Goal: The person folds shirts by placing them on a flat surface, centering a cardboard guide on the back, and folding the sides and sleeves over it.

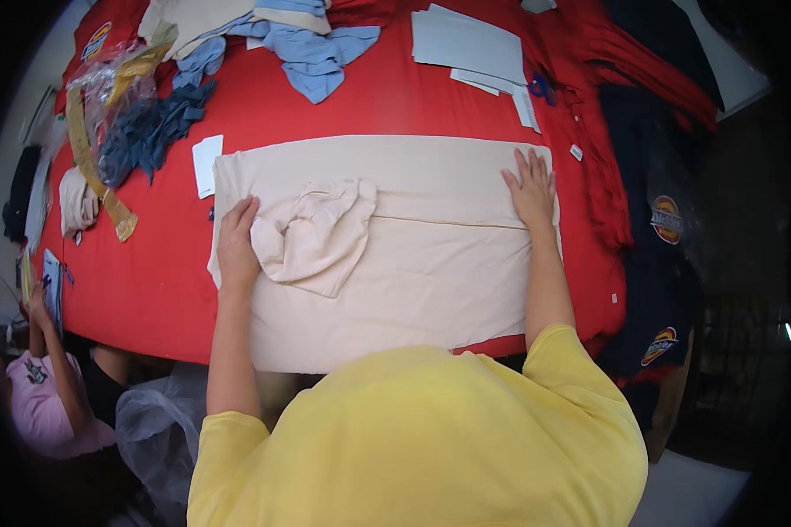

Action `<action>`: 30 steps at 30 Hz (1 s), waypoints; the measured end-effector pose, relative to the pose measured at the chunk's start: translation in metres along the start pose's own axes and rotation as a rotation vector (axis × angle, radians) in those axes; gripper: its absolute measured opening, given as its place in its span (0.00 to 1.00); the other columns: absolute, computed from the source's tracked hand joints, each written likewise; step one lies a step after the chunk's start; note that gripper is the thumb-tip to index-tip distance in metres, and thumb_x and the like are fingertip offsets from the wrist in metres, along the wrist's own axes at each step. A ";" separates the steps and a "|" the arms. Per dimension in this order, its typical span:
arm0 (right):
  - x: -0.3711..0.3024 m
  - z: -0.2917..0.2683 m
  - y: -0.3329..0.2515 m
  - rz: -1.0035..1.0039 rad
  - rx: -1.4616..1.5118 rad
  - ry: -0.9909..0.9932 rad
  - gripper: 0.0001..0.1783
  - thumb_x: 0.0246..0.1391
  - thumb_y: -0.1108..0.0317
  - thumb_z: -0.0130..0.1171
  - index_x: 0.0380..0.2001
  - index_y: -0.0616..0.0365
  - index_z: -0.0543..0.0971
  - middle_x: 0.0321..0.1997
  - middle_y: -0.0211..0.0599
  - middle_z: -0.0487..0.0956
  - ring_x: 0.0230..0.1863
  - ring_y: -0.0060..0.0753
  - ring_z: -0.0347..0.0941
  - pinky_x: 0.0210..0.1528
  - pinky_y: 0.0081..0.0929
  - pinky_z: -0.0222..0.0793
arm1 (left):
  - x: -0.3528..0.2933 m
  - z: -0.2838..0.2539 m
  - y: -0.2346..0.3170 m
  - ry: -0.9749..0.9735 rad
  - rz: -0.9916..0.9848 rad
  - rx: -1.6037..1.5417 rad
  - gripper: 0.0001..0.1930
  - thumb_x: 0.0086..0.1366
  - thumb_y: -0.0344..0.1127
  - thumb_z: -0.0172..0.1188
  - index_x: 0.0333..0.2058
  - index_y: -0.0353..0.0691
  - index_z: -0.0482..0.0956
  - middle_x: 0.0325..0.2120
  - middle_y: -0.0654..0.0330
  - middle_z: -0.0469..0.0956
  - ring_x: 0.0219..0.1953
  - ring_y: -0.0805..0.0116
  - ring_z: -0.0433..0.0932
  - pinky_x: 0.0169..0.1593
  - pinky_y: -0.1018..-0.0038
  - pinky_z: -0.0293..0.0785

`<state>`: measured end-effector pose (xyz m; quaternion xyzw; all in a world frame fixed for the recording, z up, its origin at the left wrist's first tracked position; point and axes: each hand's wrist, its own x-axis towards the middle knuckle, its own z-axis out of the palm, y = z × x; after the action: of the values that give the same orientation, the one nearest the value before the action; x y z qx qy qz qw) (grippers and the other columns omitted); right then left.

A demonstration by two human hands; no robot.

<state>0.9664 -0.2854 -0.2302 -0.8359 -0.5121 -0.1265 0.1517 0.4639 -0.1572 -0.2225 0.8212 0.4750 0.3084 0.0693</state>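
Observation:
A cream piece of cloth, apparently a garment, lies spread flat across the red-covered table in front of me. On its left half sits a bunched, loosely folded part of the same cream fabric. My left hand rests at the cloth's left side, just beside the bunched part, fingers extended and pointing away from me. Palm down, my right hand presses near the cloth's far right corner with its fingers spread. A seam or fold line runs across the cloth toward my right wrist.
Blue cloth pieces and dark blue scraps lie at the far left. White paper sheets and blue-handled scissors are farther off right. Dark navy fabric hangs at the right edge. A person in pink sits at left.

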 end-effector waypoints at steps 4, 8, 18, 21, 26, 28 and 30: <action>0.005 -0.009 -0.026 0.225 -0.096 -0.140 0.24 0.58 0.62 0.51 0.58 0.49 0.72 0.68 0.46 0.62 0.71 0.42 0.50 0.71 0.54 0.38 | -0.004 0.009 0.002 0.063 -0.007 -0.013 0.21 0.58 0.23 0.51 0.50 0.41 0.78 0.51 0.59 0.75 0.54 0.59 0.72 0.54 0.69 0.71; -0.010 -0.018 -0.152 -0.350 0.646 -0.046 0.24 0.49 0.79 0.52 0.52 0.53 0.76 0.61 0.42 0.70 0.63 0.49 0.61 0.66 0.38 0.58 | 0.000 0.002 0.006 0.078 0.009 -0.033 0.21 0.57 0.22 0.50 0.50 0.42 0.77 0.51 0.58 0.75 0.53 0.57 0.72 0.53 0.67 0.71; -0.129 -0.132 -0.238 -0.716 0.722 -0.493 0.17 0.48 0.80 0.56 0.41 0.52 0.80 0.36 0.38 0.70 0.44 0.42 0.68 0.49 0.33 0.66 | -0.001 0.003 0.000 0.055 -0.085 -0.068 0.07 0.57 0.23 0.50 0.35 0.38 0.72 0.49 0.56 0.72 0.51 0.54 0.71 0.52 0.64 0.69; -0.175 -0.177 -0.249 -0.737 0.849 -0.787 0.13 0.48 0.78 0.57 0.37 0.53 0.81 0.37 0.38 0.70 0.46 0.41 0.67 0.48 0.31 0.66 | -0.003 0.002 0.002 0.034 -0.071 -0.062 0.07 0.58 0.23 0.50 0.35 0.39 0.72 0.49 0.56 0.72 0.52 0.54 0.71 0.53 0.64 0.68; -0.200 -0.183 -0.269 -0.762 0.914 -0.864 0.10 0.48 0.76 0.59 0.35 0.54 0.81 0.37 0.37 0.70 0.46 0.40 0.67 0.48 0.29 0.66 | -0.004 0.001 -0.003 0.041 -0.051 -0.073 0.06 0.58 0.25 0.51 0.34 0.39 0.72 0.48 0.56 0.72 0.51 0.53 0.71 0.54 0.65 0.67; -0.197 -0.189 -0.275 -0.804 0.904 -0.830 0.10 0.47 0.78 0.58 0.34 0.54 0.82 0.38 0.36 0.70 0.45 0.40 0.68 0.48 0.30 0.66 | -0.005 0.001 -0.003 0.037 -0.052 -0.079 0.06 0.58 0.25 0.50 0.35 0.39 0.72 0.49 0.56 0.72 0.51 0.53 0.70 0.54 0.65 0.67; -0.192 -0.189 -0.275 -0.814 0.995 -0.705 0.15 0.43 0.83 0.57 0.33 0.53 0.83 0.37 0.34 0.69 0.43 0.37 0.69 0.45 0.27 0.66 | -0.003 0.000 -0.002 0.029 -0.050 -0.085 0.06 0.57 0.25 0.51 0.35 0.39 0.72 0.49 0.57 0.72 0.52 0.54 0.70 0.54 0.65 0.66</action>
<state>0.6244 -0.3963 -0.0924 -0.4026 -0.7975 0.3510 0.2804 0.4617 -0.1580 -0.2248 0.8009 0.4829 0.3382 0.1051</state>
